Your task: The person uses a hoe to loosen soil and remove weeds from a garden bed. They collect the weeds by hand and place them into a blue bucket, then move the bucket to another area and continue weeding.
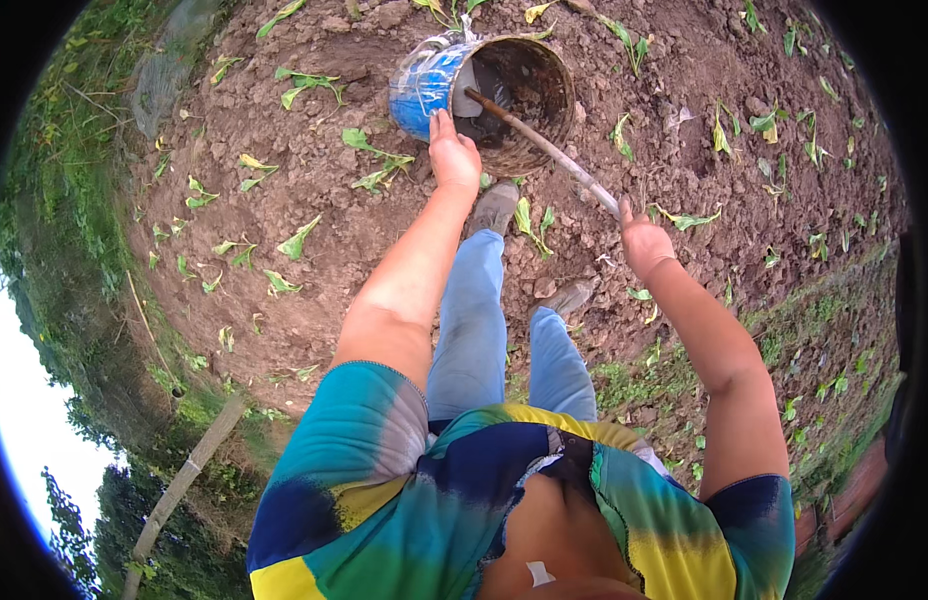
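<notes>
A blue plastic bucket (417,94) leans over on the soil, its mud-caked mouth facing me. At its near rim is my left hand (455,156), fingers against the blue outer wall and thumb by the edge. My right hand (645,241) grips the end of a long wooden handle (557,156) to the right of the bucket. The handle slants into the bucket's mouth and meets a pale greyish scoop-like piece (466,90), partly hidden by the rim. Dark liquid seems to lie deeper inside.
Small, partly wilted leafy seedlings (299,238) stand across the clumpy brown soil (284,165). My shoes (497,206) are just below the bucket. Weeds and grass (66,172) border the left side, where a wooden pole (182,480) slants. A low-growing green strip (644,379) runs at right.
</notes>
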Available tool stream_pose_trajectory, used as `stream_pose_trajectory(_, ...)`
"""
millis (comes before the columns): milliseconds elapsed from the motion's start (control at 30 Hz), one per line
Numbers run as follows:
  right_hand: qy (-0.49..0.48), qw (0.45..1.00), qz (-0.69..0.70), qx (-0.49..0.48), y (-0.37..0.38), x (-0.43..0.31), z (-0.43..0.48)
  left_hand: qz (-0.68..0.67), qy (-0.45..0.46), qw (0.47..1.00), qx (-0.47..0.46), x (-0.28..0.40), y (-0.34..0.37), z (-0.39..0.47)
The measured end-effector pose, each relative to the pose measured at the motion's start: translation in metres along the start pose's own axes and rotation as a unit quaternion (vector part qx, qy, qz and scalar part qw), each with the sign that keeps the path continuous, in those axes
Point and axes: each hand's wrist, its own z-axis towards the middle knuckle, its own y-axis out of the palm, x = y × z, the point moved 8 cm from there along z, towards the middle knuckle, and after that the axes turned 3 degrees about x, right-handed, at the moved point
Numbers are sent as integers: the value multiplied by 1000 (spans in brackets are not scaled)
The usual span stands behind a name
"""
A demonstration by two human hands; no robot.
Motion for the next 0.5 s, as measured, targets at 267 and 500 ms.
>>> stream_pose_trajectory(267,35,887,461,-21,33,-24,-42,3,8,999,-41,26,17,-31)
stream_pose_trajectory(500,123,670,708,-185,41,1,-55,32,13,998,-52,38,26,-47)
